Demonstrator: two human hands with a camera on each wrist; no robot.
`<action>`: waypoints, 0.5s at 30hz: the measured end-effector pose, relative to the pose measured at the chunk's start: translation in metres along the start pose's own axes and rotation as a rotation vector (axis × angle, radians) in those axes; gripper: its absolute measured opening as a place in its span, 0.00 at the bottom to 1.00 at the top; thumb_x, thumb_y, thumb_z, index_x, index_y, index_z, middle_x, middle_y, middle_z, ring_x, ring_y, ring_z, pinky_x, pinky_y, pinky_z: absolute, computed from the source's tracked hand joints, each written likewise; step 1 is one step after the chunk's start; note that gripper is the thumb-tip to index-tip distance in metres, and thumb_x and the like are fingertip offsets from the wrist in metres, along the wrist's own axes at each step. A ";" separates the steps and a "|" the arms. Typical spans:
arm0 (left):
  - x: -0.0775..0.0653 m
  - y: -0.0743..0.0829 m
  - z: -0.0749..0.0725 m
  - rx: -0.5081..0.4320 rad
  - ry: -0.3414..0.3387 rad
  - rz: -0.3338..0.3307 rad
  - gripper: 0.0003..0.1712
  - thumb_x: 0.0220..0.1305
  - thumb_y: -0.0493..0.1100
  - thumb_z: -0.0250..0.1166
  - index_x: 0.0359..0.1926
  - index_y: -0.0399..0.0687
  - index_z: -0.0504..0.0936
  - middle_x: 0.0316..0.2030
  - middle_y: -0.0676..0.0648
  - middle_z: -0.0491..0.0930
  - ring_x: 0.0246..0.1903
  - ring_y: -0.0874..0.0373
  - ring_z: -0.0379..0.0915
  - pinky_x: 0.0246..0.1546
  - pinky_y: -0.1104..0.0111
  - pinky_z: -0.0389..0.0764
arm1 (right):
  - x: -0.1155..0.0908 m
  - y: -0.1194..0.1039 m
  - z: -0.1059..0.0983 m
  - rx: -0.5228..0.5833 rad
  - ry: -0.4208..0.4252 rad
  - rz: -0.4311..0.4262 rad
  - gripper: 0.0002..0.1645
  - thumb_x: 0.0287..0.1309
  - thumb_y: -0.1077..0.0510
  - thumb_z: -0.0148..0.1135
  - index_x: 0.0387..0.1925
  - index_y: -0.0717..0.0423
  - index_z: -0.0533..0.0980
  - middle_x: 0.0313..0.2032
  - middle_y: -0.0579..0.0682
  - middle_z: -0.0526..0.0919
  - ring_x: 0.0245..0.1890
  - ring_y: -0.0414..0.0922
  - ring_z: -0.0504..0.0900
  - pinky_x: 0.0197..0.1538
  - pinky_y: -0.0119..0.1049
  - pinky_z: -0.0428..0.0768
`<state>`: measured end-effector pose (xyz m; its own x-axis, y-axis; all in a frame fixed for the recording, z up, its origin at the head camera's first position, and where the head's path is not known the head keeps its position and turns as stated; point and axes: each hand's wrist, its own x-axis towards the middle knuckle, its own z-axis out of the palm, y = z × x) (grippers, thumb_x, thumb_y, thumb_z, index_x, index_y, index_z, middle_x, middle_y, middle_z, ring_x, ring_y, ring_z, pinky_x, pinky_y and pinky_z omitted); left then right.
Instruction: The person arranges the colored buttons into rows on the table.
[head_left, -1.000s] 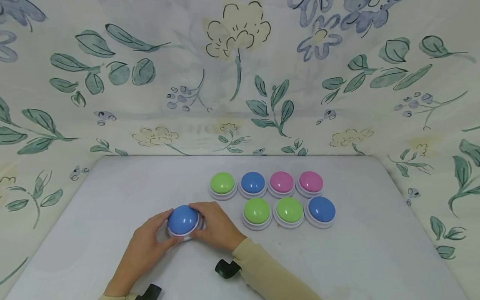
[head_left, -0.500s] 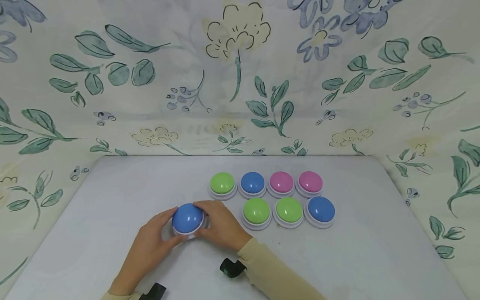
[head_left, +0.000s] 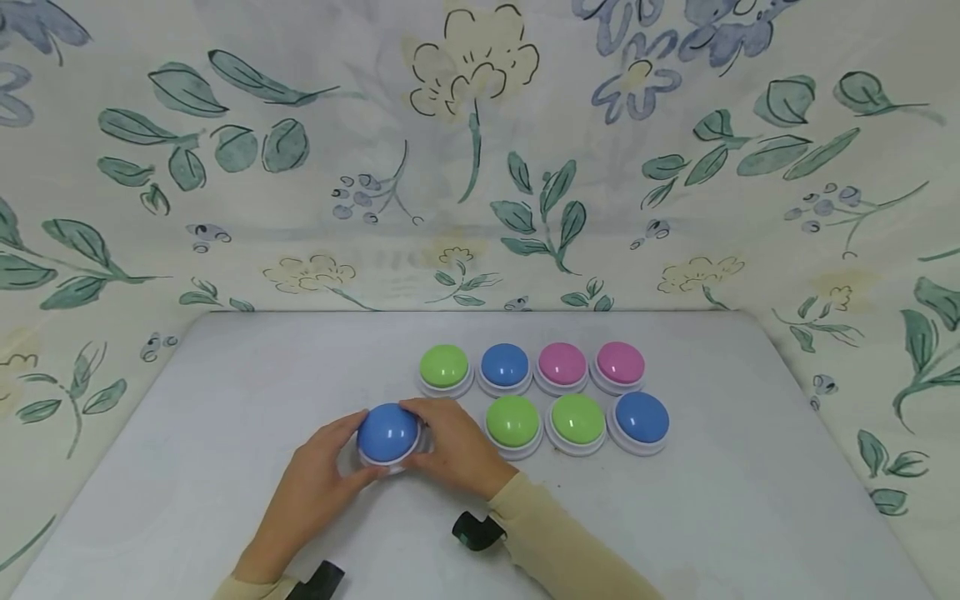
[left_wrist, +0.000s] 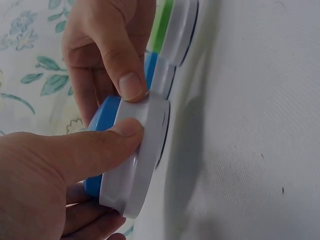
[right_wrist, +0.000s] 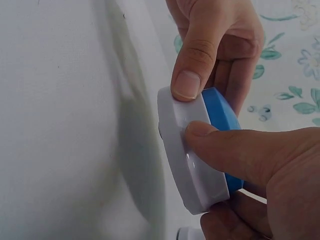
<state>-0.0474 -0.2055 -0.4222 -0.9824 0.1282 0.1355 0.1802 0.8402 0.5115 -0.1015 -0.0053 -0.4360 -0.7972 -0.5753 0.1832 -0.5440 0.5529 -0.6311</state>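
Observation:
Both hands hold one buzzer button with a blue dome and a white base, at the left end of the front row. My left hand grips its left side, thumb on the white rim. From the other side my right hand pinches the base between thumb and fingers. In the left wrist view the white base is tilted up on edge to the camera, with both thumbs pressed on it. The right wrist view shows the blue dome facing away from the tabletop, fingers curled behind it.
To the right, the front row has two green buttons and a blue button. Behind stand a green button, a blue button and two pink buttons. A flowered cloth surrounds the white table.
Both hands have slid the held blue button to the right and slightly away, closer to the front row. The other buttons have stayed in place.

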 end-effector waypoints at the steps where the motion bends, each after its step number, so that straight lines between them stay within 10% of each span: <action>1: 0.000 0.001 0.000 -0.001 0.001 0.003 0.44 0.50 0.41 0.80 0.66 0.32 0.71 0.62 0.31 0.74 0.62 0.33 0.70 0.60 0.40 0.73 | 0.000 0.000 -0.001 -0.006 -0.001 0.003 0.41 0.53 0.57 0.77 0.67 0.58 0.71 0.64 0.50 0.77 0.65 0.45 0.73 0.69 0.34 0.69; 15: 0.007 0.009 0.008 -0.028 0.037 0.046 0.43 0.49 0.39 0.80 0.64 0.30 0.73 0.61 0.30 0.75 0.61 0.33 0.71 0.59 0.40 0.73 | -0.003 0.003 -0.014 -0.033 -0.037 0.056 0.41 0.55 0.57 0.76 0.69 0.58 0.69 0.65 0.50 0.76 0.67 0.47 0.71 0.70 0.36 0.68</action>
<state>-0.0529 -0.1927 -0.4239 -0.9707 0.1466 0.1903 0.2270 0.8188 0.5273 -0.1039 0.0065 -0.4283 -0.8165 -0.5646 0.1202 -0.5080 0.6039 -0.6142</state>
